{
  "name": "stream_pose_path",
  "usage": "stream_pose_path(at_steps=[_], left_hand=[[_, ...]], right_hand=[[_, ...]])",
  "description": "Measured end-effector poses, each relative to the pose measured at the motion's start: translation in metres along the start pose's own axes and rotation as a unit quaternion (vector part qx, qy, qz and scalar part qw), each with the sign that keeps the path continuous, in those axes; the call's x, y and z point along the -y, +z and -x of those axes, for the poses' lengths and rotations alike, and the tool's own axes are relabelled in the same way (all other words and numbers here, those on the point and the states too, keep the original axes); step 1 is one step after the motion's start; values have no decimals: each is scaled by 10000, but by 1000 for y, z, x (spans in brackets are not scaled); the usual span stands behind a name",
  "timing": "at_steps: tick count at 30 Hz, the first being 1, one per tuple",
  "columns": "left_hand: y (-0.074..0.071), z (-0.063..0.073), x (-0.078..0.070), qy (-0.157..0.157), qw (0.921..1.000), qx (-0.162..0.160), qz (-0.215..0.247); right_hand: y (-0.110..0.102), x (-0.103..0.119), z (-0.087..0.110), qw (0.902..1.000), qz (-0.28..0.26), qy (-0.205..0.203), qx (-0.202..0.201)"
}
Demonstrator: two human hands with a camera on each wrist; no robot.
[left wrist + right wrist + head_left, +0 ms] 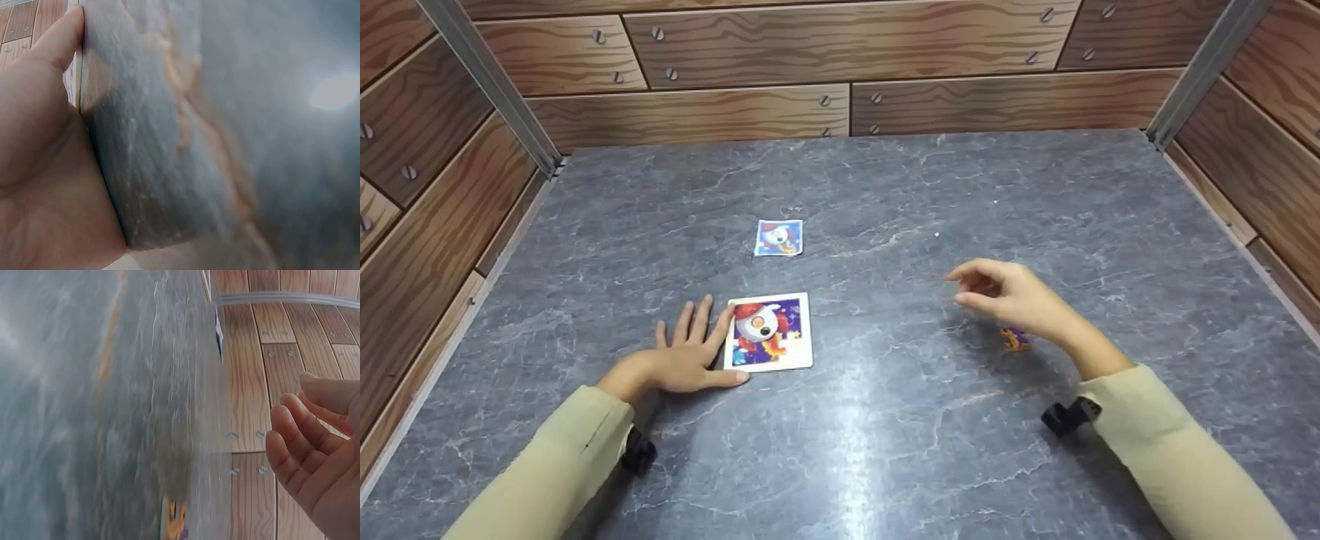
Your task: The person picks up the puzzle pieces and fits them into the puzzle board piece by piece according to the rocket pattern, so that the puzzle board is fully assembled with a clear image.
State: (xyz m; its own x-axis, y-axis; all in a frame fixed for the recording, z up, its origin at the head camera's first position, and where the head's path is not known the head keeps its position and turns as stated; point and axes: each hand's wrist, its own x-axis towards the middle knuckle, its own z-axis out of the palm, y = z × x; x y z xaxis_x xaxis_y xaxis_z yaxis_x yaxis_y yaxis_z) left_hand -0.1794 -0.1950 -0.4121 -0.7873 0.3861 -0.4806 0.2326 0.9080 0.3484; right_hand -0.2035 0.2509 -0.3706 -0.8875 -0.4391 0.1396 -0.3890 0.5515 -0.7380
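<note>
A small square jigsaw puzzle (804, 337) in a pale tray lies left of the table's middle. It shows a white and red cartoon figure on purple, with bare tray at its lower right. My left hand (688, 360) rests flat with spread fingers along its left side, index finger on the left edge and thumb at the lower left corner. Above the table to the right, my right hand (1009, 296) hovers with loosely bent fingers and nothing visible between them. Below it a loose purple and orange puzzle piece (1015, 339) lies on the table, partly covered by the hand.
Behind the puzzle lies a small picture card (779, 238) with a similar figure on blue. The grey marbled table (885, 450) is bounded by wood-patterned walls (840, 45) at the back and both sides. Each wrist carries a black camera (1065, 417).
</note>
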Motion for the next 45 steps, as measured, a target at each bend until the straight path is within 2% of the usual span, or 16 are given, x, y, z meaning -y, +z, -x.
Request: stream_pose_path(at_steps=[8,12,23,29,36,40,45], left_hand=[[0,-2,1,-57,9999,36,-97],[0,0,0,17,10000,0,-83],[-1,1,-1,58,10000,-48,-46],[0,3,-1,53,9999,-79,-53],[0,2,0,18,10000,-80,-48],[0,2,-1,42,9999,-92,-61],[0,2,0,30,9999,-119,-94]], right_hand=[[-14,-18,19,9998,130,14,-150],[-20,-25,29,9997,159,123,-156],[-31,-45,49,9951,438,750,478],[-33,-49,53,9922,538,878,696],[-31,-51,53,9897,740,810,918],[-30,-50,53,9877,1017,703,954],[-28,-49,50,9878,1077,539,989]])
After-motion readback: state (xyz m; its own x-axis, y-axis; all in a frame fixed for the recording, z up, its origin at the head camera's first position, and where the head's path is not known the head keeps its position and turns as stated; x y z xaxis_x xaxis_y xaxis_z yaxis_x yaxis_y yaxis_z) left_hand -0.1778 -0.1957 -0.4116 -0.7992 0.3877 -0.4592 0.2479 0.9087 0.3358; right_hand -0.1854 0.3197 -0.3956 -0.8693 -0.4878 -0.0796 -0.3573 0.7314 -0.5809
